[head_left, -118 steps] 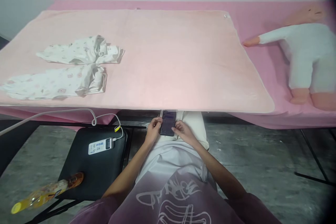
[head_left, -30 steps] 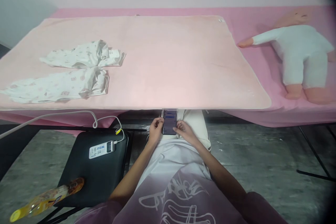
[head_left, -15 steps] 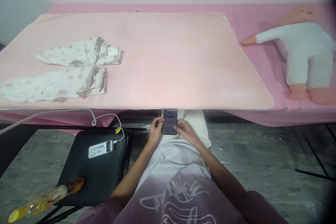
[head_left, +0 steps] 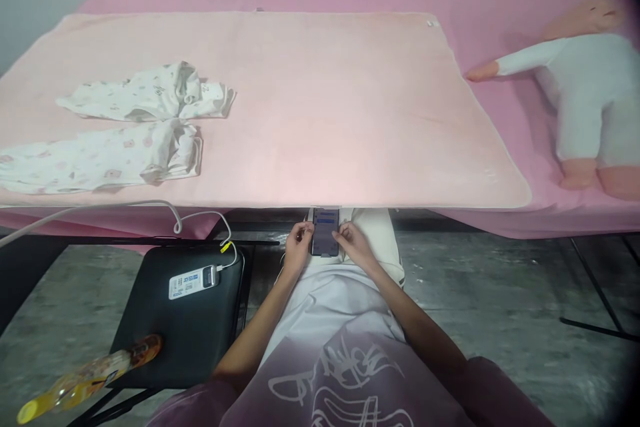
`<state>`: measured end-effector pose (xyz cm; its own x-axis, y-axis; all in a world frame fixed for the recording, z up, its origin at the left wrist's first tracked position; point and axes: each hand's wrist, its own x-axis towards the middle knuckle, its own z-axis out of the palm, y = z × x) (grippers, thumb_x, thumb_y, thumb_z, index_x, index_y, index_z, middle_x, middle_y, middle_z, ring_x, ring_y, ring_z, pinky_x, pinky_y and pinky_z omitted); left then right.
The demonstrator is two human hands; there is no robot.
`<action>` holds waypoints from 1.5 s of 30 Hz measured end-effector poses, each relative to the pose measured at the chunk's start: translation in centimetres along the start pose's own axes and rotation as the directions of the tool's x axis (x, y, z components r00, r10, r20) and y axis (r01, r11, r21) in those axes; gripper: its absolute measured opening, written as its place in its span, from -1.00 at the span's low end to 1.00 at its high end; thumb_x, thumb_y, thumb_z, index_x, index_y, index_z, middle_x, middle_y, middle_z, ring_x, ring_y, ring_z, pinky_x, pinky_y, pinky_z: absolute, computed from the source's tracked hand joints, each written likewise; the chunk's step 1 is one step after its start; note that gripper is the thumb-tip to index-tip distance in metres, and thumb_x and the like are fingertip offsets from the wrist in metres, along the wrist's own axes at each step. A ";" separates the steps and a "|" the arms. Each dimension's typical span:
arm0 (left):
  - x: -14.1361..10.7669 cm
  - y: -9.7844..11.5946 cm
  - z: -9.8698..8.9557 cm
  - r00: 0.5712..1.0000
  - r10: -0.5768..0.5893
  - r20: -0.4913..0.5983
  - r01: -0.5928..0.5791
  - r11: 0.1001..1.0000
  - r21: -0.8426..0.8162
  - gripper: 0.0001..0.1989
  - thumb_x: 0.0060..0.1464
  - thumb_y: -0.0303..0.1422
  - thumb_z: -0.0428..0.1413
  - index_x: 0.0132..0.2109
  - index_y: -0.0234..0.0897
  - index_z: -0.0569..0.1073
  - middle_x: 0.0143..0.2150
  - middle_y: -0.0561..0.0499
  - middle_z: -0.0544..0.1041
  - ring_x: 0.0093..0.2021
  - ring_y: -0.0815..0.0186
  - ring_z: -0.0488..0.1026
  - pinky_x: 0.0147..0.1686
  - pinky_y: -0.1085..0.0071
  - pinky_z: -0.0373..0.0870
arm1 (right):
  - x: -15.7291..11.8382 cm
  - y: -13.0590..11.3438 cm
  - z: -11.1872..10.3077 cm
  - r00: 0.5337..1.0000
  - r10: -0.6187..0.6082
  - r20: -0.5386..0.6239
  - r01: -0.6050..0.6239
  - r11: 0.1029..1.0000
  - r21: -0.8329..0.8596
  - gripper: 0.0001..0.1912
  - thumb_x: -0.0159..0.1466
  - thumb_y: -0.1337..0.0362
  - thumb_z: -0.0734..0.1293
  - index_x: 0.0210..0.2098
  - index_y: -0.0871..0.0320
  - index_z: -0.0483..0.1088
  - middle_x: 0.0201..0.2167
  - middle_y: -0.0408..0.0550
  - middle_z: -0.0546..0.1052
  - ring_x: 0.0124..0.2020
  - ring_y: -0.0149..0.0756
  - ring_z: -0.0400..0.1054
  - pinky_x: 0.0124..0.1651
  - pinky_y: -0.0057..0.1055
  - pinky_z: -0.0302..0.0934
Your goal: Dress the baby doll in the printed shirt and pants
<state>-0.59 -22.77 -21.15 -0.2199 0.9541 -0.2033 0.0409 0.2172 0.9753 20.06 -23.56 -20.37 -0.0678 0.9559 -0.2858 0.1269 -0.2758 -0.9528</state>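
A dark phone [head_left: 325,233] with a lit screen lies between my hands, over my lap at the table's front edge. Curled at the phone's left edge, my left hand [head_left: 299,242] holds it with the fingertips. My right hand [head_left: 353,243] is on the right side, its thumb at the lower right of the screen and its other fingers bent. On the pink mat [head_left: 325,107] at the left lie two folded white garments, a patterned one [head_left: 145,92] behind and one with pink prints [head_left: 105,155] in front.
A doll [head_left: 585,93] in white clothes lies at the right on the pink cloth [head_left: 505,33]. Left of me, a black stool [head_left: 185,340] bears a white power bank [head_left: 193,282] with a cable and a yellow-capped bottle [head_left: 95,373].
The view has shifted slightly, so the mat and doll sit a little differently in it. My right thumb has moved slightly over the phone's screen.
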 end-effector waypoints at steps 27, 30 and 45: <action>-0.1 3.5 -4.5 0.986 0.162 -0.029 -0.158 0.981 0.108 -0.56 0.35 0.12 0.29 -0.03 -0.16 0.73 -0.02 -0.14 0.73 -0.04 0.11 0.61 0.01 0.27 0.48 | 0.4 0.6 -0.4 1.000 -0.021 0.019 0.020 1.000 0.023 -0.31 0.36 -0.49 0.38 -0.36 0.01 0.31 -0.40 -0.15 0.38 -0.31 -0.20 0.32 -0.17 -0.30 0.25; -0.5 4.9 -5.8 0.948 0.312 -0.064 -0.293 0.934 0.204 -0.58 0.50 0.05 0.17 -0.03 -0.18 0.71 -0.12 -0.09 0.68 -0.11 0.15 0.59 -0.03 0.28 0.46 | 0.3 0.8 -0.5 1.000 -0.019 0.016 0.018 0.998 0.056 -0.31 0.38 -0.50 0.33 -0.35 0.01 0.34 -0.41 -0.13 0.41 -0.29 -0.17 0.36 -0.15 -0.29 0.29; 10.7 19.7 -17.7 0.525 0.801 -0.288 -0.277 0.480 0.832 -0.57 0.36 -0.44 0.37 0.24 -0.50 0.43 0.32 -0.31 0.49 0.38 -0.01 0.31 0.53 -0.08 0.08 | 0.2 1.5 -0.8 0.997 -0.064 0.033 0.061 0.995 0.076 -0.33 0.35 -0.48 0.37 -0.34 0.01 0.38 -0.39 -0.10 0.46 -0.26 -0.12 0.40 -0.09 -0.24 0.33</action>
<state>-19.43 -11.99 -2.60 -0.3629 0.6154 0.6997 0.8917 0.0114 0.4525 21.02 -23.76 -21.78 -0.1087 0.9677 -0.2274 0.0469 -0.2235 -0.9736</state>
